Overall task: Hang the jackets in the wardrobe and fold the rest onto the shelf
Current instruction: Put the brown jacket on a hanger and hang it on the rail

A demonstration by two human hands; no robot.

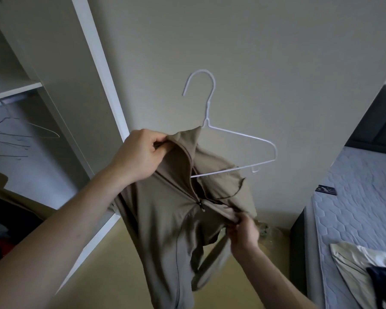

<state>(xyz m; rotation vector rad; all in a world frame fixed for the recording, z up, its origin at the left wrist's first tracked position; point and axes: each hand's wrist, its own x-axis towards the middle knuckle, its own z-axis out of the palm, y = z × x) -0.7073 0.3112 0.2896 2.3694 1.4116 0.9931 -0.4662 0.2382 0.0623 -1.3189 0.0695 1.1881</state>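
A tan zip-up jacket (172,208) hangs in the air in front of a pale wall, partly threaded onto a white wire hanger (243,139). The hanger's left arm is inside the jacket; its right arm and hook stick out bare. My left hand (140,155) grips the collar edge at the upper left. My right hand (243,233) pinches the other front edge lower down, near the zipper pull. The zipper is open at the top.
The open wardrobe (98,63) stands at the left, with a shelf (13,88) and several empty wire hangers (20,134) on its rail. Dark clothes (0,219) lie low in it. A bed (361,197) at the right carries a beige garment (352,259) and a dark one.
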